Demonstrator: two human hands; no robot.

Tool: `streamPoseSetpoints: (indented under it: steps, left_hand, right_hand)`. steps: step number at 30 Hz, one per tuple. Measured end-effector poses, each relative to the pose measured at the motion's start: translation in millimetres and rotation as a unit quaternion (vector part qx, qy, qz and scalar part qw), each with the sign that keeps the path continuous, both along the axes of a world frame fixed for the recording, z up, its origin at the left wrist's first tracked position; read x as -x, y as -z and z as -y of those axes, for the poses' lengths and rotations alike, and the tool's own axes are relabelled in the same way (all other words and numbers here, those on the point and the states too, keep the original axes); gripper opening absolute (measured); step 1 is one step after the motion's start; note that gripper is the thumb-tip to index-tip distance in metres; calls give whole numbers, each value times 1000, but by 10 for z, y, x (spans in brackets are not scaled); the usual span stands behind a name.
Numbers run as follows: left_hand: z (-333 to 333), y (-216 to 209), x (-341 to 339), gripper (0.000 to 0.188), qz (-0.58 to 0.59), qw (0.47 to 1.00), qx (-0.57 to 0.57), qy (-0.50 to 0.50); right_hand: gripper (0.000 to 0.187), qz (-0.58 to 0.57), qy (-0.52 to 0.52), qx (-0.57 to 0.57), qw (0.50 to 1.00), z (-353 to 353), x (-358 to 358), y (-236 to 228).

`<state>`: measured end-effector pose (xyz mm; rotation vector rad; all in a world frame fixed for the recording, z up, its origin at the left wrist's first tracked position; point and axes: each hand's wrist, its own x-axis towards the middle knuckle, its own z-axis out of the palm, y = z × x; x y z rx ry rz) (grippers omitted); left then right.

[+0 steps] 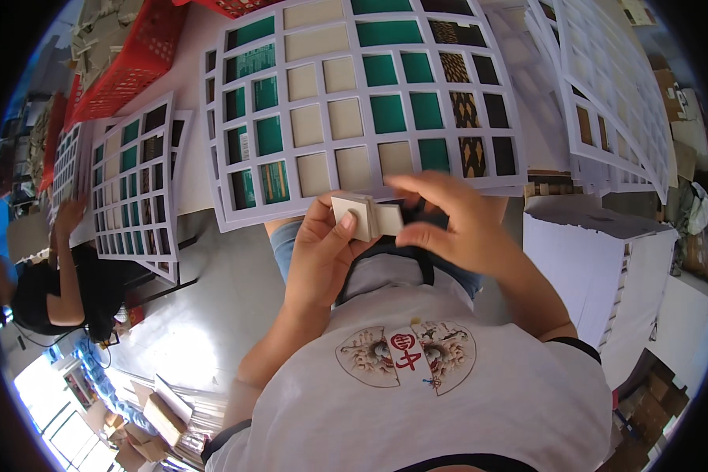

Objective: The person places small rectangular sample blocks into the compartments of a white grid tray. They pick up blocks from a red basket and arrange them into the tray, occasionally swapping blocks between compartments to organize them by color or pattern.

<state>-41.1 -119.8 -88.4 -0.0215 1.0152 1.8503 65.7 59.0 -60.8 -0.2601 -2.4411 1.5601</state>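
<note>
My left hand (322,250) is closed around a small stack of beige cardboard pieces (351,217), its thumb lying across the top one. One piece (388,219) sticks out of the stack toward the right. Close beside it is my right hand (447,216), fingers and thumb apart, with nothing seen between them; whether its thumb touches the piece I cannot tell. Just beyond both hands lies a white grid frame (328,146) on the table. Its openings show beige, green, black and gold-patterned backing. Another white frame sits beneath it, slightly out of line.
Red baskets (126,79) with cardboard pieces stand at the far left. More white grid frames (617,102) are piled at the right, above a large white box (578,267). To the left, a person (63,291) in black reaches toward other frames (134,177).
</note>
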Motion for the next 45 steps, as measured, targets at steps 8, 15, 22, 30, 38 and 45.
streamPoseSetpoints:
  steps: [8,15,22,30,38,45]
  left_hand:
    - [-253,-70,-6,31,-86,996,7,2]
    - [-378,-192,9,42,-98,995,17,-15]
    - [-415,-90,51,41,-119,993,-1,-24]
    - [-531,-117,-40,34,-126,986,16,103]
    - [-765,-106,-194,32,-156,984,24,86]
    - [-840,-62,-125,34,-164,979,73,96]
  right_hand:
    - [22,-20,133,-6,991,-665,51,83]
    - [12,21,-7,-135,991,-886,306,252]
    - [24,-6,-3,-412,911,-487,3,285]
    - [24,-10,58,104,993,-324,-247,115]
    - [12,-37,185,261,947,-461,-334,131]
    - [17,-6,198,182,963,-967,-271,268]
